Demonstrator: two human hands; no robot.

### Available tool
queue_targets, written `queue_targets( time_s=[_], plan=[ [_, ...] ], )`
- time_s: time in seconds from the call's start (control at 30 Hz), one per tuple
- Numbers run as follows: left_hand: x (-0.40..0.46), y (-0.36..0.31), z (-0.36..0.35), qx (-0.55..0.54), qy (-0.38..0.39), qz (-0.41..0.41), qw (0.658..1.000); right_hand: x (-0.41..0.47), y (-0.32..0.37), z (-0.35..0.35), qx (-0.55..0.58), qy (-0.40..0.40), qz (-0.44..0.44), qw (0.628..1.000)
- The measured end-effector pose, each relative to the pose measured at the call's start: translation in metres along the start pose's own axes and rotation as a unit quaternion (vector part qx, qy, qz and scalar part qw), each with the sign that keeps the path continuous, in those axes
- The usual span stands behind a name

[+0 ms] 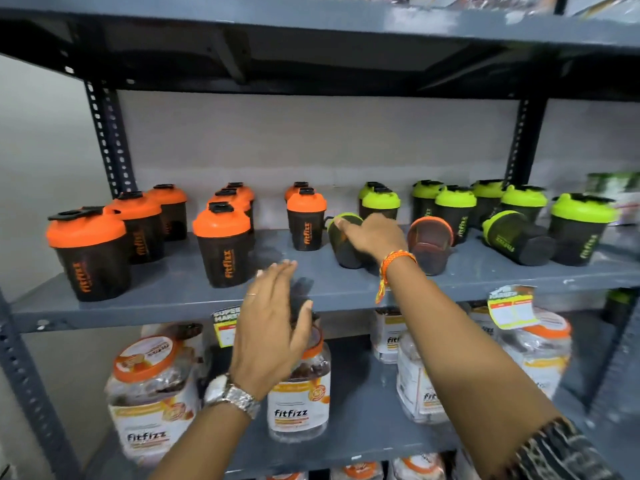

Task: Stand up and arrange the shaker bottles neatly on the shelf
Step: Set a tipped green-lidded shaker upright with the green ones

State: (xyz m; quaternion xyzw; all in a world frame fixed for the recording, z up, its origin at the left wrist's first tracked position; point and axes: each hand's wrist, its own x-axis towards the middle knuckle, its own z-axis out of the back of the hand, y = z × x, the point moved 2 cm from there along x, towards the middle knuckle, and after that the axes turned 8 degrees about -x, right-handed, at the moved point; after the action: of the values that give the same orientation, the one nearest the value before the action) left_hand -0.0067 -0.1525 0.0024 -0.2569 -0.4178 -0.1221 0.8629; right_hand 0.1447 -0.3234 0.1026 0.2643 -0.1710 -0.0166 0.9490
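Toppled green-lidded shaker [344,242] under right hand [375,237], grip unclear, left hand [272,320] spread

Grey metal rack [346,289] with slotted, perforated uprights: one at back left [107,140], one at back right [519,140], another along the front left edge [24,375]. Underside of the upper shelf [311,53] dark, in shadow. Plain pale grey wall [311,140] behind the rack and to its left, evenly lit. Yellow price tags hang off the middle shelf's front edge, one near centre [225,323], one toward the right [512,306]. Right edge blurred.
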Motion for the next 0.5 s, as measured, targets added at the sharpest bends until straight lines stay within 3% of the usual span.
queue_targets(
  time_s=[0.1, 0.27, 0.37, 0.5],
  plan=[
    [0.006, -0.017, -0.035, 0.030, 0.055, 0.013, 0.998, 0.009, -0.003, -0.005, 0.048, 0.100, 0.007, 0.994],
    [0.002, -0.019, -0.061, 0.127, 0.083, 0.019, 0.988, 0.019, -0.008, -0.007, 0.175, 0.151, -0.053, 0.972],
    [0.001, -0.017, -0.063, 0.149, 0.085, 0.017, 0.985, 0.019, -0.012, -0.003, 0.305, 0.239, -0.123, 0.914],
    [0.003, -0.021, -0.064, 0.169, 0.086, 0.030, 0.981, 0.012, -0.016, 0.005, 0.396, 0.322, -0.163, 0.844]
  ],
)
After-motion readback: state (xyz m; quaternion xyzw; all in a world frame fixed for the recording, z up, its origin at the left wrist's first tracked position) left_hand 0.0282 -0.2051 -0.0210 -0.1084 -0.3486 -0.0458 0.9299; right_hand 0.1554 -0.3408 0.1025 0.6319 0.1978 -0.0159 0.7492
